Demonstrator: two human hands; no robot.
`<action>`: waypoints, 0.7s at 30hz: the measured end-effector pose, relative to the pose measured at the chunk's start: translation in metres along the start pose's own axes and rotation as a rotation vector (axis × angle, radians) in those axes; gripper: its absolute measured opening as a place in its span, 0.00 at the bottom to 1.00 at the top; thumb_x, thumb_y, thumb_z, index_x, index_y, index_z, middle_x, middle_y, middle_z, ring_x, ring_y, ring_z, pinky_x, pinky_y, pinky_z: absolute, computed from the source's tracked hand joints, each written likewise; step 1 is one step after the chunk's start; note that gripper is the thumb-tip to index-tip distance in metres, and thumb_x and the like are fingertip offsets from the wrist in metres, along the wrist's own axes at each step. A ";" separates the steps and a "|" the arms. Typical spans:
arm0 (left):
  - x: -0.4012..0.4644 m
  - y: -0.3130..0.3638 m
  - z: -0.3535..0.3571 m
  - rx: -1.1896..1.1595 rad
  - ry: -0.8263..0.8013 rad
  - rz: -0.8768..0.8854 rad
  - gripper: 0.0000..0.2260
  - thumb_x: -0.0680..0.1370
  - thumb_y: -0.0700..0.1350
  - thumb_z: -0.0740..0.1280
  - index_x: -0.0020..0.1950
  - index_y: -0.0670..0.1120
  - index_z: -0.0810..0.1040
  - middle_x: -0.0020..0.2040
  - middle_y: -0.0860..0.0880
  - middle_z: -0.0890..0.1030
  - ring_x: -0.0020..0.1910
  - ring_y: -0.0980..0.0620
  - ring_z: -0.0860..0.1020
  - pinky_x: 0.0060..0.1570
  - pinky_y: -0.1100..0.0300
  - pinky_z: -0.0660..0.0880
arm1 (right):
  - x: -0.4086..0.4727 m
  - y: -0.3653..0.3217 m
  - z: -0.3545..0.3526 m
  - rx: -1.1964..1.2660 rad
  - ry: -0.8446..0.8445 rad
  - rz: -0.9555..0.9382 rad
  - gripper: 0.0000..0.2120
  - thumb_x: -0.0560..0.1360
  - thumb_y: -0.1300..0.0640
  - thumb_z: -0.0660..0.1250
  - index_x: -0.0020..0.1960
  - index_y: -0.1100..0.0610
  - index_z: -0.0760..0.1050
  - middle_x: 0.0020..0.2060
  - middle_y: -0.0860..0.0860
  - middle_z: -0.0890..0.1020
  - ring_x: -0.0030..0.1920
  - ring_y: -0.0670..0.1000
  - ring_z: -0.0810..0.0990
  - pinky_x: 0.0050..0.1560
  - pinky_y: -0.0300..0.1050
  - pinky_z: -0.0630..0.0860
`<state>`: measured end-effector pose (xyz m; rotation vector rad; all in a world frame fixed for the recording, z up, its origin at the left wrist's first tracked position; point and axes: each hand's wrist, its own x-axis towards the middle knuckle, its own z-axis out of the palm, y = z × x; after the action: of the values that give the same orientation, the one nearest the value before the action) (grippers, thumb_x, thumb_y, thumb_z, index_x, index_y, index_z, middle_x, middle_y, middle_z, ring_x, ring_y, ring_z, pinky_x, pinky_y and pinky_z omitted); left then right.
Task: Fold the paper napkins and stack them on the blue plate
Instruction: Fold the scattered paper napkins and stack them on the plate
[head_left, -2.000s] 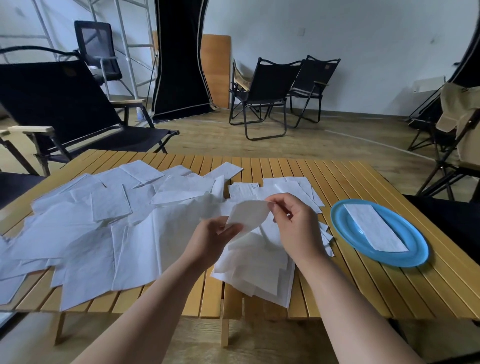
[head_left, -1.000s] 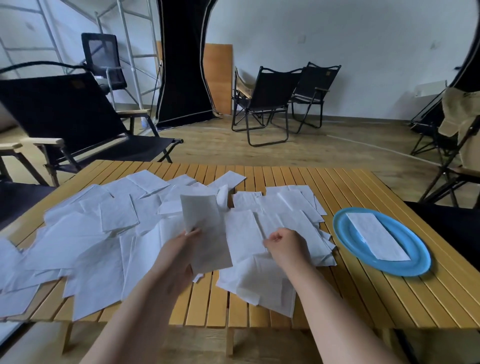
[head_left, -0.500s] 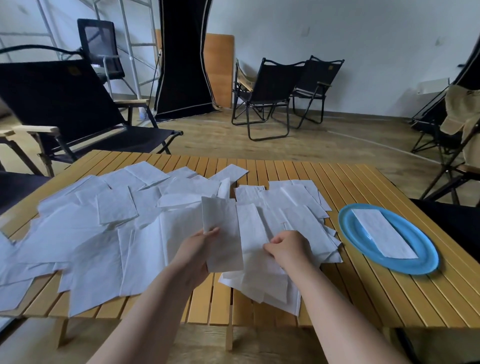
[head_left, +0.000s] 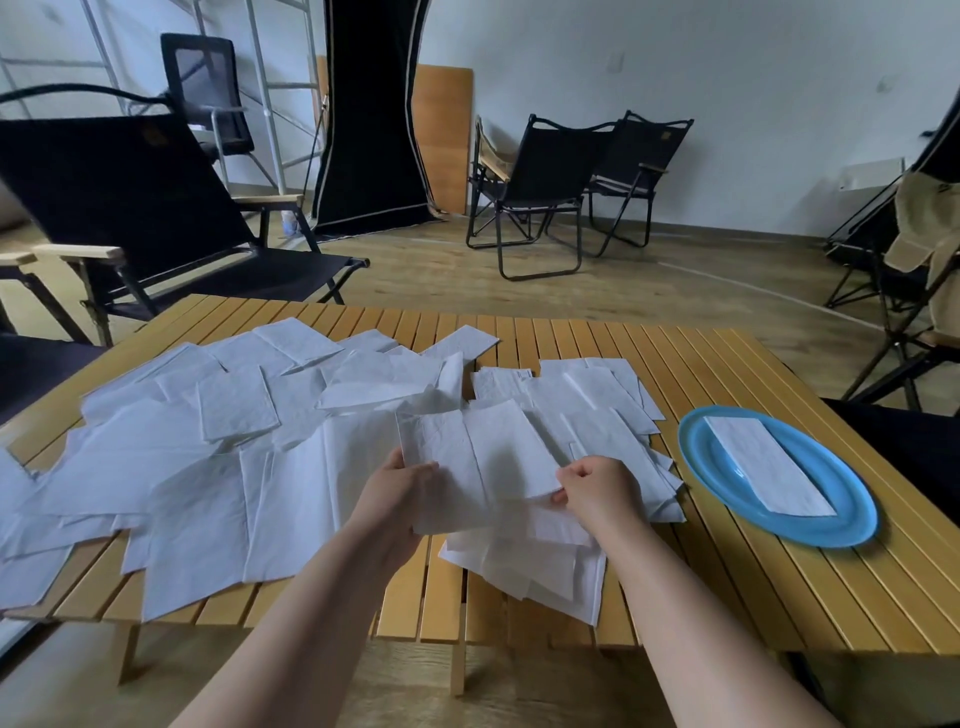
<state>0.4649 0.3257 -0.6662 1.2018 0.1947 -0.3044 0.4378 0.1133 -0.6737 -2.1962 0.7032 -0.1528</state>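
Napkin (head_left: 483, 462): thin, limp, tears easily; take by opposite edges.
Left hand (head_left: 397, 488): pinches its left edge.
Right hand (head_left: 597, 491): pinches its right corner.
Blue plate (head_left: 852, 512): lower right.

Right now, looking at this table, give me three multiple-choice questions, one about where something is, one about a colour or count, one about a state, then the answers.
1. Where is the plate?
A. On the person's right of the table
B. On the person's left of the table
C. On a chair

2. How many folded napkins lie on the plate?
A. None
B. One
C. Five

3. What are the hands doing?
A. Both resting flat on the table
B. Both holding one napkin above the pile
C. Lifting the plate

Answers:
1 A: the blue plate sits on the slatted table right of the loose napkins.
2 B: one folded napkin lies across it.
3 B: the left hand and right hand pinch the held napkin at its two sides.
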 end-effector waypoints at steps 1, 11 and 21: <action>-0.001 0.001 0.001 0.005 0.006 -0.003 0.18 0.82 0.30 0.59 0.68 0.45 0.72 0.53 0.41 0.77 0.49 0.41 0.77 0.42 0.49 0.78 | 0.001 0.001 -0.001 0.014 0.017 0.007 0.13 0.81 0.55 0.64 0.39 0.54 0.79 0.36 0.49 0.85 0.39 0.48 0.81 0.35 0.40 0.73; -0.005 0.006 0.008 0.111 0.033 -0.073 0.12 0.81 0.32 0.61 0.59 0.47 0.74 0.52 0.42 0.78 0.50 0.40 0.79 0.46 0.48 0.81 | 0.001 -0.001 0.000 0.064 0.023 -0.031 0.09 0.76 0.55 0.72 0.40 0.58 0.79 0.35 0.53 0.82 0.37 0.52 0.78 0.35 0.41 0.72; -0.007 0.007 0.011 0.006 0.016 -0.120 0.10 0.85 0.39 0.56 0.59 0.44 0.76 0.55 0.40 0.80 0.53 0.39 0.79 0.44 0.48 0.79 | -0.036 -0.030 0.016 0.161 0.280 -0.754 0.02 0.76 0.61 0.72 0.47 0.57 0.79 0.47 0.48 0.87 0.50 0.40 0.83 0.45 0.24 0.76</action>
<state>0.4601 0.3186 -0.6537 1.2014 0.2807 -0.4008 0.4259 0.1592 -0.6577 -2.1975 -0.0335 -0.8772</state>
